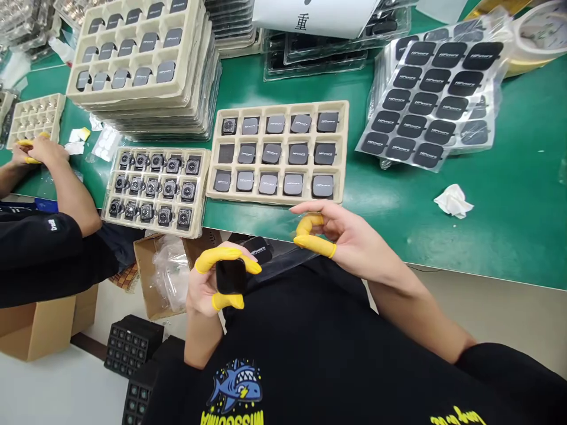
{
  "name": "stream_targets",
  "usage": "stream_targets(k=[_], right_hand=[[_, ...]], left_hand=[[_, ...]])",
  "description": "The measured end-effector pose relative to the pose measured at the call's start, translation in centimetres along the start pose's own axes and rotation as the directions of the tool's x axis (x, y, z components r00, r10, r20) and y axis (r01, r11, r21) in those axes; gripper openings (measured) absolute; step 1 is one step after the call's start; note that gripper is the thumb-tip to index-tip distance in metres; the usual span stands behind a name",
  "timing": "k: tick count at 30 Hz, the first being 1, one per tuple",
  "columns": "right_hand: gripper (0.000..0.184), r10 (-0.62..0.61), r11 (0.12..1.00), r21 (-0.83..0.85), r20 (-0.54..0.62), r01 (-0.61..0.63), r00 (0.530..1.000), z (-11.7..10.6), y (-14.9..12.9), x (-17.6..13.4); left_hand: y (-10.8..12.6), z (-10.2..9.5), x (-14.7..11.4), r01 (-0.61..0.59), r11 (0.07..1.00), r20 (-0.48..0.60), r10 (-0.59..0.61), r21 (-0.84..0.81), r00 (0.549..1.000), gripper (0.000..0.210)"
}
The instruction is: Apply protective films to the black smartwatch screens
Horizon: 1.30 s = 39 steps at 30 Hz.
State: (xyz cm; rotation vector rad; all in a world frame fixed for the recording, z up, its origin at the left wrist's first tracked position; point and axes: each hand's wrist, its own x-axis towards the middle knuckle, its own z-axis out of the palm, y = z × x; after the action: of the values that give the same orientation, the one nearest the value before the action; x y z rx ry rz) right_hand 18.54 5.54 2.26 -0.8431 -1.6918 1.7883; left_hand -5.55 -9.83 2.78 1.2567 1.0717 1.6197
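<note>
My left hand (211,282), with yellow finger cots, is closed around a smartwatch body (231,276), its dark screen facing up. My right hand (333,236), also in yellow finger cots, pinches what looks like a thin clear film (290,231) at the table edge. Just beyond my left hand, a black HiFuture label (258,250) shows, partly hidden by my fingers. In front lies a beige tray (287,200) of watches, most covered by HiFuture labels; its upper-left watch shows its sensor back, and the pocket below holds no watch. A second tray (153,226) beside it holds watches with sensor backs up.
A tall stack of trays (150,97) stands behind at left. Sheets of HiFuture labels (410,112) lie at right, near a tape roll (540,29) and crumpled white paper (454,200). A co-worker's hands (39,150) work at far left. Below is an open carton (148,280).
</note>
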Motion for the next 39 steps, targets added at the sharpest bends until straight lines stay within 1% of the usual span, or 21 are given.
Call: stream_targets(k=[2, 3, 4, 5, 6, 7, 8, 9, 10, 11, 13, 16, 18, 20, 24, 28, 32, 34, 36, 39], right_hand=[[0.043, -0.038, 0.997, -0.065, 0.021, 0.039, 0.999, 0.1, 0.0, -0.1], [0.043, -0.082, 0.986, -0.147, -0.011, 0.08, 0.997, 0.2, -0.1, -0.3], [0.045, -0.153, 0.956, -0.265, -0.075, 0.128, 0.985, 0.4, -0.3, -0.5], [0.049, -0.255, 0.897, -0.407, -0.156, 0.173, 0.954, 0.7, -0.6, -0.9], [0.056, -0.383, 0.81, -0.548, -0.223, 0.209, 0.897, 1.2, -1.0, -1.3], [0.063, -0.503, 0.711, -0.663, -0.247, 0.234, 0.828, 1.7, -1.3, -1.7], [0.069, -0.593, 0.625, -0.736, -0.23, 0.261, 0.772, 2.3, -1.6, -2.1], [0.072, -0.642, 0.566, -0.769, -0.184, 0.298, 0.744, 2.9, -1.7, -2.3], [0.071, -0.654, 0.541, -0.77, -0.133, 0.338, 0.745, 3.5, -1.6, -2.5], [0.068, -0.639, 0.546, -0.753, -0.092, 0.367, 0.764, 4.1, -1.4, -2.6], [0.061, -0.565, 0.614, -0.698, -0.063, 0.369, 0.823, 4.9, -0.5, -2.4], [0.051, -0.441, 0.739, -0.592, -0.061, 0.323, 0.896, 5.3, 0.7, -2.1], [0.044, -0.362, 0.799, -0.527, -0.038, 0.289, 0.931, 5.2, 1.0, -2.0], [0.039, -0.308, 0.836, -0.485, -0.024, 0.258, 0.951, 5.1, 1.0, -2.1], [0.036, -0.242, 0.888, -0.406, -0.016, 0.214, 0.97, 5.1, 0.8, -2.2], [0.03, -0.181, 0.932, -0.323, -0.027, 0.163, 0.983, 5.2, 0.8, -2.2], [0.031, -0.162, 0.966, -0.211, -0.048, 0.149, 0.986, 5.4, 0.8, -2.1], [0.031, -0.169, 0.974, -0.165, -0.06, 0.157, 0.984, 5.5, 0.8, -2.1], [0.032, -0.173, 0.976, -0.14, -0.049, 0.164, 0.984, 5.5, 0.8, -2.1], [0.034, -0.175, 0.977, -0.123, -0.002, 0.173, 0.985, 5.4, 0.8, -2.1]], left_hand=[[-0.2, -0.1, 0.0, -0.007, 1.0, 0.024, 0.007, 0.021, 1.0, 0.058], [-0.4, -0.1, 0.1, -0.015, 0.999, 0.027, 0.015, 0.032, 1.0, 0.059], [-0.5, -0.1, 0.2, -0.026, 0.999, 0.027, 0.025, 0.046, 0.999, 0.06], [-0.6, -0.1, 0.3, -0.032, 0.997, 0.028, 0.03, 0.066, 0.999, 0.06], [-0.8, -0.1, 0.5, -0.04, 0.995, 0.034, 0.037, 0.087, 0.999, 0.059], [-0.9, 0.0, 0.6, -0.049, 0.993, 0.047, 0.044, 0.106, 0.998, 0.059], [-1.0, 0.1, 0.7, -0.057, 0.991, 0.064, 0.05, 0.12, 0.997, 0.059], [-1.1, 0.2, 0.8, -0.067, 0.99, 0.077, 0.058, 0.125, 0.995, 0.06], [-1.3, 0.2, 0.9, -0.077, 0.989, 0.088, 0.067, 0.127, 0.994, 0.062], [-1.4, 0.3, 0.9, -0.086, 0.988, 0.093, 0.075, 0.129, 0.993, 0.063], [-1.6, 0.2, 0.9, -0.091, 0.986, 0.102, 0.077, 0.14, 0.992, 0.065], [-1.8, 0.0, 0.6, -0.087, 0.987, 0.12, 0.071, 0.135, 0.99, 0.066], [-1.9, -0.1, 0.4, -0.09, 0.989, 0.132, 0.074, 0.118, 0.988, 0.066], [-2.1, -0.2, 0.1, -0.091, 0.989, 0.144, 0.074, 0.116, 0.987, 0.066], [-2.6, -0.5, -0.4, -0.073, 0.989, 0.137, 0.055, 0.127, 0.989, 0.07], [-2.7, -0.7, -0.5, -0.081, 0.986, 0.147, 0.06, 0.143, 0.987, 0.07], [-2.4, -0.3, -0.1, -0.095, 0.986, 0.154, 0.074, 0.135, 0.985, 0.067], [-2.1, 0.0, 0.1, -0.106, 0.99, 0.152, 0.091, 0.094, 0.984, 0.063], [-1.8, 0.3, 0.2, -0.098, 0.995, 0.108, 0.095, 0.027, 0.99, 0.058], [-1.5, 0.6, 0.3, -0.071, 0.996, 0.041, 0.074, -0.059, 0.996, 0.055]])
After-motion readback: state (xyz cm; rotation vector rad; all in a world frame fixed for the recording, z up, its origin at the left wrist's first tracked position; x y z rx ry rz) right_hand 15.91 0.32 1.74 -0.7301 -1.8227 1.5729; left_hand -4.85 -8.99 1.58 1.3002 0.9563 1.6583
